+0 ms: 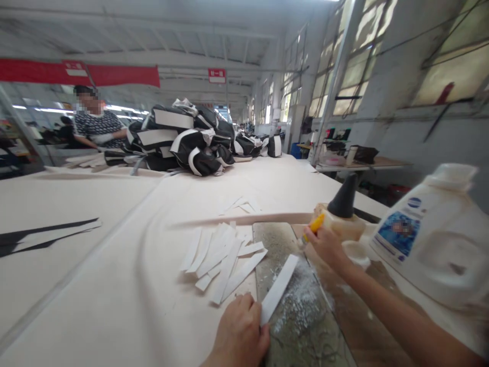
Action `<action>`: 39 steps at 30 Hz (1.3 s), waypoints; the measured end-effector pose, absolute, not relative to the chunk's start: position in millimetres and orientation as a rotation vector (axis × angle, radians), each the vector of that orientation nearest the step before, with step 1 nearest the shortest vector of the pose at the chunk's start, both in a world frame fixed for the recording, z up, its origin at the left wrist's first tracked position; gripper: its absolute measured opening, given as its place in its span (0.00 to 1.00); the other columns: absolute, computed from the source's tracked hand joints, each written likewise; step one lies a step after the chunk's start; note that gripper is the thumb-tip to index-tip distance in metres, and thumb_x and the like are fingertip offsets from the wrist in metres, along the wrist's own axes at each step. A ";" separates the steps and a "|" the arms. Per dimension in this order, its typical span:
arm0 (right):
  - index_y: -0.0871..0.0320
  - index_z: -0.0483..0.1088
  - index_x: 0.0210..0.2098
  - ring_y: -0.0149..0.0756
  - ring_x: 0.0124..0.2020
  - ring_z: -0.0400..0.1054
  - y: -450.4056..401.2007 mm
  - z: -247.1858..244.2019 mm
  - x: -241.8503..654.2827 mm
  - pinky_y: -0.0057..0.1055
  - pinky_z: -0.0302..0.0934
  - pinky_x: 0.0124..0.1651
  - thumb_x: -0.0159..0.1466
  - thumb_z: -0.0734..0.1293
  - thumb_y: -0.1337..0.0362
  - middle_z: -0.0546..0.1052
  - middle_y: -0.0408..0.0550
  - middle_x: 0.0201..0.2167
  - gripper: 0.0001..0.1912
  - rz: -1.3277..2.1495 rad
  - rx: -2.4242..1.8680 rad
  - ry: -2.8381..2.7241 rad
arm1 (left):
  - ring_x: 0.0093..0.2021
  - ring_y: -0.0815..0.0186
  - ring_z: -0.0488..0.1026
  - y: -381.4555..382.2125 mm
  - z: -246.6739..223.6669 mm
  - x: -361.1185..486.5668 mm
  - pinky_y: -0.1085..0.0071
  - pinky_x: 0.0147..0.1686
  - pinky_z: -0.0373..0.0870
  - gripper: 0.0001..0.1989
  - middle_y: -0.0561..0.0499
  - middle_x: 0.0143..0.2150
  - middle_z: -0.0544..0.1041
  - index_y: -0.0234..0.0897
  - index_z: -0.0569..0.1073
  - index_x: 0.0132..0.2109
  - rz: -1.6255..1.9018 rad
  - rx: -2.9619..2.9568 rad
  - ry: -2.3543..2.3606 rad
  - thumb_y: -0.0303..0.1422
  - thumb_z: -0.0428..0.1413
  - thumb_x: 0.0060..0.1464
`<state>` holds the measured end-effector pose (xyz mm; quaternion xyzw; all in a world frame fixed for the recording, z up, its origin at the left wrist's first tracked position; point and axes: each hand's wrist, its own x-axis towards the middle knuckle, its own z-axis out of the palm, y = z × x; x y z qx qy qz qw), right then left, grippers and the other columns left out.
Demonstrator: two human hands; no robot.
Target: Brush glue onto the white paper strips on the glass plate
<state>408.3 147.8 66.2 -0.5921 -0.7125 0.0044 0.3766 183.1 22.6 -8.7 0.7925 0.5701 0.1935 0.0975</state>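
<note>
Left hand: my left hand [240,334] rests at the near edge of the desk [114,285], fingers [263,334] pinched together on the near end of one white strip [278,288].
White strip: it lies slanted across the grey glue-smeared board [301,311], its far end pointing away to the right.
Right hand: my right hand [324,244] is closed on a tool with a yellow handle [316,225], fingers wrapped around it, just beside the glue bottle [342,216].
Glue bottle: one, squat, with a black cone-shaped nozzle, standing at the far end of the board.
White jug: one big white jug [435,239] with a blue label, at my right, just behind my forearm.
Loose strips: a fanned pile of white strips [221,257] left of the board, about a dozen; I cannot count them exactly where they overlap. A few more lie farther off [240,205].
Dark pieces: two long dark slivers [46,235] at the desk's left.
Far end: one heap of black-and-white covers [191,142], and one person in a patterned shirt [97,127] beside it.
</note>
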 end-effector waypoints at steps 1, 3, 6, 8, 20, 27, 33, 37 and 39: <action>0.58 0.65 0.21 0.39 0.22 0.63 148.9 65.3 411.0 0.31 0.53 0.26 0.59 0.54 0.50 0.67 0.48 0.17 0.21 0.031 -1.491 -1.829 | 0.41 0.58 0.69 22.3 -8.8 183.3 0.62 0.44 0.67 0.07 0.45 0.39 0.72 0.34 0.73 0.36 0.568 2.344 1.681 0.27 0.52 0.48; 0.57 0.65 0.21 0.39 0.22 0.64 151.1 62.5 416.9 0.31 0.53 0.25 0.58 0.54 0.49 0.69 0.48 0.18 0.21 0.086 -1.484 -1.884 | 0.42 0.57 0.68 22.6 -10.4 183.5 0.62 0.44 0.67 0.08 0.45 0.39 0.72 0.34 0.73 0.36 0.578 2.350 1.670 0.27 0.52 0.48; 0.56 0.61 0.15 0.39 0.19 0.63 154.2 61.5 424.7 0.32 0.52 0.24 0.55 0.56 0.50 0.67 0.49 0.15 0.20 -0.002 -1.591 -1.873 | 0.42 0.57 0.68 24.4 -15.4 183.1 0.61 0.44 0.68 0.09 0.45 0.39 0.71 0.35 0.72 0.37 0.629 2.358 1.679 0.26 0.51 0.47; 0.56 0.63 0.17 0.40 0.20 0.64 155.0 66.6 426.6 0.32 0.51 0.24 0.56 0.55 0.49 0.68 0.50 0.15 0.21 -0.078 -1.626 -1.773 | 0.42 0.58 0.68 25.7 -19.0 183.2 0.62 0.44 0.68 0.14 0.45 0.40 0.70 0.35 0.71 0.41 0.649 2.360 1.660 0.23 0.50 0.45; 0.60 0.61 0.51 0.35 0.32 0.70 218.7 91.3 373.3 0.28 0.60 0.33 0.67 0.49 0.59 0.74 0.46 0.29 0.20 -0.024 -1.453 -1.916 | 0.30 0.68 0.68 60.0 2.3 127.3 0.72 0.33 0.66 0.11 0.53 0.30 0.67 0.37 0.65 0.39 1.457 1.806 1.602 0.23 0.46 0.47; 0.60 0.66 0.46 0.35 0.34 0.68 294.1 75.2 324.3 0.31 0.60 0.37 0.65 0.58 0.69 0.74 0.49 0.33 0.11 -0.097 -1.721 -2.128 | 0.33 0.61 0.69 94.3 -9.6 55.1 0.63 0.37 0.67 0.13 0.47 0.33 0.69 0.34 0.68 0.39 1.564 1.639 1.923 0.32 0.47 0.45; 0.61 0.65 0.47 0.36 0.38 0.68 341.7 61.4 294.0 0.38 0.64 0.41 0.66 0.61 0.59 0.71 0.48 0.40 0.14 -0.068 -1.931 -2.199 | 0.48 0.55 0.66 92.1 -25.4 53.0 0.56 0.48 0.61 0.15 0.45 0.45 0.72 0.39 0.69 0.47 1.412 2.112 2.157 0.33 0.50 0.51; 0.62 0.65 0.48 0.38 0.41 0.67 358.0 54.7 281.8 0.40 0.64 0.43 0.65 0.63 0.60 0.70 0.50 0.43 0.15 -0.026 -2.089 -2.160 | 0.47 0.57 0.67 88.6 -25.8 60.0 0.58 0.48 0.60 0.13 0.46 0.44 0.72 0.39 0.68 0.48 1.412 2.372 2.197 0.31 0.50 0.54; 0.61 0.64 0.48 0.38 0.42 0.67 361.3 52.5 278.0 0.40 0.64 0.43 0.65 0.62 0.60 0.69 0.50 0.44 0.15 -0.036 -2.130 -2.136 | 0.43 0.60 0.68 85.8 -21.9 64.9 0.62 0.45 0.61 0.10 0.47 0.41 0.73 0.38 0.69 0.45 1.383 2.398 2.148 0.31 0.48 0.57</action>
